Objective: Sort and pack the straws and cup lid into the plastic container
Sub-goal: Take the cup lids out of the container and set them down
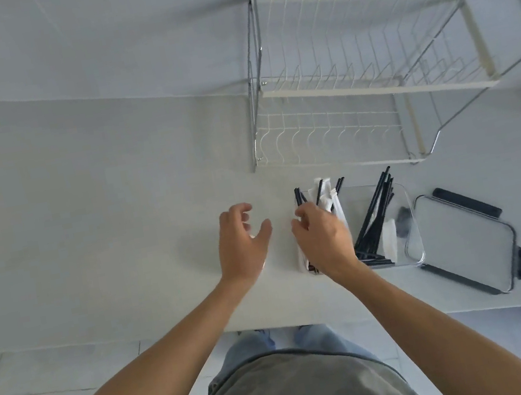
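Straws (376, 218) in clear container (407, 206), right hand (323, 238) hiding some, grip unclear, left hand (242, 242) spread.

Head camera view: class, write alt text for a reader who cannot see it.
A person's right hand reaches into a clear plastic container of thin black straws and white paper-wrapped straws on a white counter, while the left hand hovers open beside it. The container's black-clipped clear lid lies right; a wire dish rack stands behind.
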